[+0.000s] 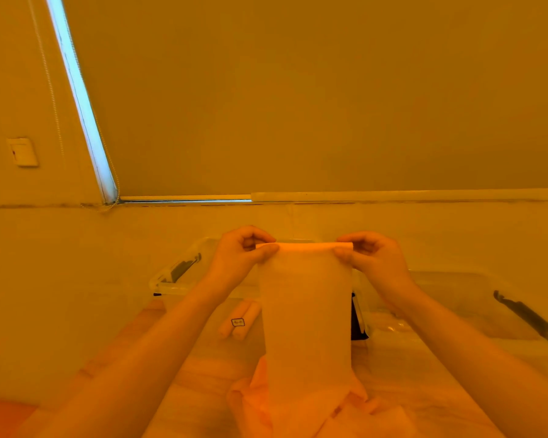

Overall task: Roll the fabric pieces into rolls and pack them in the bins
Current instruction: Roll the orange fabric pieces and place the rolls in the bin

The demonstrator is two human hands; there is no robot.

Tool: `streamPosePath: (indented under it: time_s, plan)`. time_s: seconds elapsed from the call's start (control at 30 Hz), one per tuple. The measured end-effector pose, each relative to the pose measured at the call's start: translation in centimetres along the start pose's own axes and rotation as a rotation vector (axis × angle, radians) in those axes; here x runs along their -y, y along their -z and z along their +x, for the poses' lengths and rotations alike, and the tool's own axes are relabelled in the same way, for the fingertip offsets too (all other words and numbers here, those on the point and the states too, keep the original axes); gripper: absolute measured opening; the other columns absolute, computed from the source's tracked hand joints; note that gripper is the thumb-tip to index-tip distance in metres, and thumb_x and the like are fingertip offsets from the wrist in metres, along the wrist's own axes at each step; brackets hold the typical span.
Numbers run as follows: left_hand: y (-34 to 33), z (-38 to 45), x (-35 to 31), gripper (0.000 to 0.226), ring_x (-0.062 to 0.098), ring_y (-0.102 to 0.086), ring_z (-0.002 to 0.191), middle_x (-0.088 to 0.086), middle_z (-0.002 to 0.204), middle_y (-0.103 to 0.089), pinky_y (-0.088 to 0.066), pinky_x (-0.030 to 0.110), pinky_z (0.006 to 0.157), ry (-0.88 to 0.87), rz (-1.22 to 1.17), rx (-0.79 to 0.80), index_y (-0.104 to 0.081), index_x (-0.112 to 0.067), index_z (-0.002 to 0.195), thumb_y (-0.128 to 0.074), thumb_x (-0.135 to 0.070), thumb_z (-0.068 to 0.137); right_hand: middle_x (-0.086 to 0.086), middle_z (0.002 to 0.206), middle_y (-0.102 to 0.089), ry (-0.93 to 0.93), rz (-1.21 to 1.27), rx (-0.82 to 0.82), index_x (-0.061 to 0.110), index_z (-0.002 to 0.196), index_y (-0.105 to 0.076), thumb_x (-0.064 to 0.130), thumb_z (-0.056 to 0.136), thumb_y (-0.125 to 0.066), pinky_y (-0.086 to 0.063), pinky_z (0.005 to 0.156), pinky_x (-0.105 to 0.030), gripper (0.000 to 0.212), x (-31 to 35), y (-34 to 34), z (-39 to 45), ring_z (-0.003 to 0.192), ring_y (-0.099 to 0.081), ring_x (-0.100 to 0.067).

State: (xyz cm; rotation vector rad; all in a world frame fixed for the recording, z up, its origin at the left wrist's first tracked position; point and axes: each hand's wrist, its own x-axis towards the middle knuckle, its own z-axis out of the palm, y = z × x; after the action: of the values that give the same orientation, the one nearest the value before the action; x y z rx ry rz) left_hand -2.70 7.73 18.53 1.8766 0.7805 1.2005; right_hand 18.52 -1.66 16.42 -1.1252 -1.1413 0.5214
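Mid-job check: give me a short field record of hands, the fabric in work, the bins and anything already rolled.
left hand: pinches top left corner of the fabric strip
right hand: pinches top right corner
pale fabric strip: held up, top edge starting to curl, lower end hanging onto loose fabric pile
clear plastic bins: two, side by side, open
finished rolls: two, in the left bin

We hold both forearms stretched forward, left hand [241, 251] and right hand [372, 256] raised level, well apart, fingers [266, 249] and thumbs curled in a pinch.

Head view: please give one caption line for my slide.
Both hands pinch the rolled top edge of a pale fabric strip above clear plastic bins.
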Motion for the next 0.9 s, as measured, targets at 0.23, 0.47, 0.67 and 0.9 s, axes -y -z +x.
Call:
streamPosePath:
  time_s: [0.23,0.47,0.67,0.9]
  plan:
    - [-0.5,-0.1,0.2,0.02,0.003,-0.065,0.075,-0.002,0.088,-0.067,-0.054,0.017,0.066,-0.016,-0.03,0.045,-0.068,-0.017,0.087,-0.069,0.001,0.079,-0.001,0.095,-0.067,-0.03,-0.005,-0.024,0.02,0.091,-0.066,0.015,0.088,-0.061,-0.054,0.073,-0.028,0.008,-0.4,0.3,0.1,0.086,-0.063,-0.015]
    - [-0.9,-0.1,0.2,0.013,-0.002,-0.064,0.065,-0.002,0.082,-0.067,-0.051,0.013,0.06,-0.012,-0.032,0.023,-0.067,-0.015,0.089,-0.068,-0.004,0.082,-0.003,0.095,-0.07,-0.04,0.016,0.024,0.013,0.092,-0.067,0.001,0.079,-0.068,-0.056,0.068,-0.021,0.017,-0.4,0.5,-0.1,0.084,-0.068,-0.013]
    - [-1.0,-0.2,0.3,0.017,0.0,-0.065,0.073,-0.002,0.088,-0.068,-0.053,0.015,0.065,-0.014,-0.049,0.021,-0.068,-0.016,0.088,-0.07,-0.001,0.08,-0.001,0.093,-0.07,-0.033,0.035,0.011,0.015,0.092,-0.066,0.003,0.083,-0.065,-0.055,0.064,-0.021,0.015,-0.3,0.7,-0.2,0.079,-0.068,-0.009]
    - [-1.1,-0.2,0.4,0.015,-0.002,-0.065,0.072,0.001,0.09,-0.067,-0.053,0.015,0.064,-0.034,-0.03,0.036,-0.068,-0.008,0.093,-0.068,0.001,0.081,0.0,0.092,-0.067,-0.023,-0.002,-0.018,0.018,0.091,-0.066,0.01,0.085,-0.064,-0.051,0.059,-0.018,0.011,-0.1,0.7,-0.4,0.077,-0.065,-0.009]
